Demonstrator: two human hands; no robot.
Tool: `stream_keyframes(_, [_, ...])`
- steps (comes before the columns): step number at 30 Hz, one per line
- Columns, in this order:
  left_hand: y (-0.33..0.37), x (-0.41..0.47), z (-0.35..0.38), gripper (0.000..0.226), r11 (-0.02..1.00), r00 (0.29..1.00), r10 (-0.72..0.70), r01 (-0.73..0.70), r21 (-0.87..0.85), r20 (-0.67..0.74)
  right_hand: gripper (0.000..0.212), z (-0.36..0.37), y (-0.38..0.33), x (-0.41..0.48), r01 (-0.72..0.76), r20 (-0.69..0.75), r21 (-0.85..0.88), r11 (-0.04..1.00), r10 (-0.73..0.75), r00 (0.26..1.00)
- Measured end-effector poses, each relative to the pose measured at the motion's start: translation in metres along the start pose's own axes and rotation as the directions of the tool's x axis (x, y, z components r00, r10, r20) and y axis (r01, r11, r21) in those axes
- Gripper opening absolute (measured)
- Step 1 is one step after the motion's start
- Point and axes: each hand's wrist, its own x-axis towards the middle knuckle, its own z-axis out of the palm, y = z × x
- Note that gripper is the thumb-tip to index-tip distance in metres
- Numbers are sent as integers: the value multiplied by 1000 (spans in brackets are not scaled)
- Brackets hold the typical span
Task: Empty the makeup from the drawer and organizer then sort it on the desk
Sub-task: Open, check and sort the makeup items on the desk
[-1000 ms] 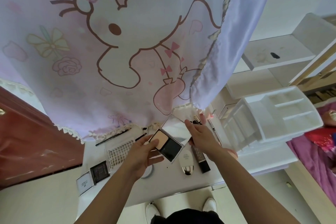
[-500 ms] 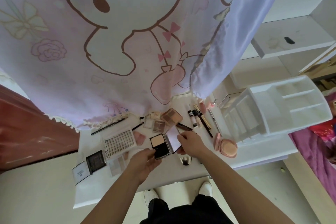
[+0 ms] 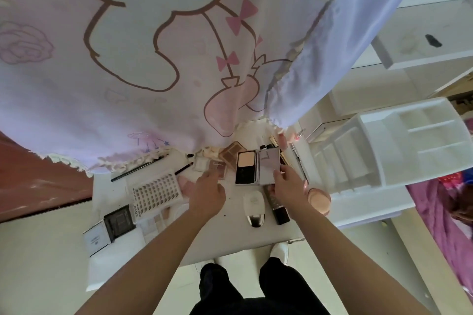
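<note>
An open powder compact (image 3: 245, 167) with a beige pan and a mirror lid lies flat on the white desk (image 3: 230, 240). My right hand (image 3: 288, 185) holds the mirror lid at its near right corner. My left hand (image 3: 208, 193) hovers with relaxed fingers, its fingertips at a small mauve palette (image 3: 218, 167) just left of the compact. Around them lie a brown eyeshadow palette (image 3: 232, 153), a lash tray (image 3: 156, 190), a white tube (image 3: 253, 206), a dark tube (image 3: 278, 210) and a round pink compact (image 3: 319, 200). The white organizer (image 3: 389, 146) stands at the right with bare compartments.
A large pink cartoon curtain (image 3: 153, 59) hangs over the desk's far edge. A black palette (image 3: 119, 221) and white box (image 3: 96, 240) sit at the desk's left end; a dark pencil (image 3: 138, 168) and several slim tubes (image 3: 275, 144) lie at the back. A bed (image 3: 445, 212) is on the right.
The open compact, held up in both hands earlier, now lies on the desk. My left hand has let go and moved left toward the small palette; my right hand stays on the lid.
</note>
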Motion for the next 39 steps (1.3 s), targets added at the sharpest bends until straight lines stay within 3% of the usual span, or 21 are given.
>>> stream_keyframes(3, [9,37,5,46,951,971,239,-240,195,27,15,-16,-6,24,-14,-112,50,999,20,993])
stream_keyframes(5, [15,59,11,60,878,941,324,-337,341,94,20,-25,-11,39,-32,-141,117,993,49,989])
stream_keyframes(8, [15,76,24,62,797,936,269,-348,494,226,27,-28,-16,60,-15,-125,39,999,20,992])
stream_keyframes(10, [4,72,34,63,784,939,256,-340,520,229,26,-24,-22,70,14,-95,-14,1000,-15,995])
stream_keyframes(18, [-39,25,49,64,802,943,300,-331,497,144,31,9,-42,100,157,-10,-282,947,-166,986])
stream_keyframes(24, [-48,16,51,59,822,949,281,-313,476,139,40,20,-58,122,213,118,-495,843,-178,977])
stream_keyframes(28, [-47,14,50,60,835,952,261,-307,456,163,37,23,-61,135,177,167,-633,753,-90,982])
stream_keyframes(39, [-34,12,41,61,856,958,187,-268,442,220,40,31,-40,140,185,122,-688,701,-140,983])
